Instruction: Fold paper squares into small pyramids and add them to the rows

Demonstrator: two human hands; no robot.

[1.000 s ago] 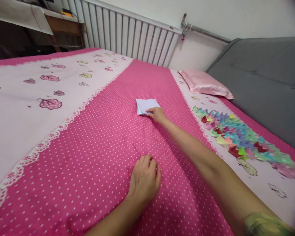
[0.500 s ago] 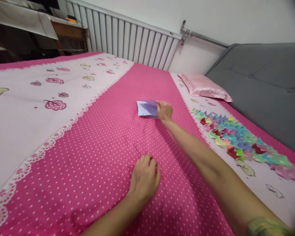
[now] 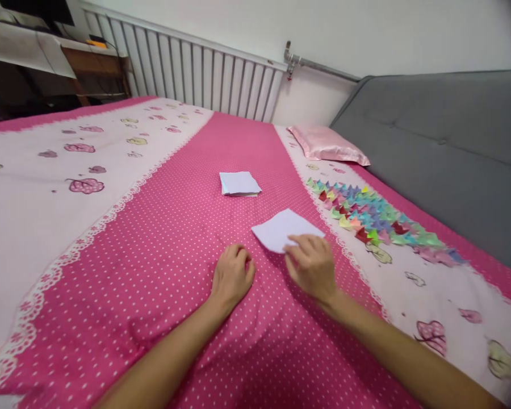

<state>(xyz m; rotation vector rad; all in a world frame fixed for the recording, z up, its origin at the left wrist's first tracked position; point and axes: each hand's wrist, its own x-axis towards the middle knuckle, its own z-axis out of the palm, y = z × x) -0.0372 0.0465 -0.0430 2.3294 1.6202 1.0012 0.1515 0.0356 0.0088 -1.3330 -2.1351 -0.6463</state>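
My right hand (image 3: pixel 311 267) pinches the near edge of a pale lilac square sheet of paper (image 3: pixel 281 226), which is held tilted over the pink dotted part of the bed. My left hand (image 3: pixel 232 274) rests on the bedspread to the left of the sheet, its fingers loosely curled in with nothing visible in them. Farther off, a stack of square paper sheets (image 3: pixel 240 183) lies on the dotted cloth, a pale sheet on top. Neither hand touches the stack.
Rows of small folded paper pieces (image 3: pixel 378 213) in many colours lie at the right. Behind them are a pink pillow (image 3: pixel 327 143) and a grey headboard (image 3: pixel 443 119). A white radiator (image 3: pixel 187 62) lines the wall, and a desk (image 3: pixel 93 62) stands far left.
My right hand has drawn the sheet off the stack and brought it nearer to me. My left hand stays resting on the bed. The view has shifted to the right.
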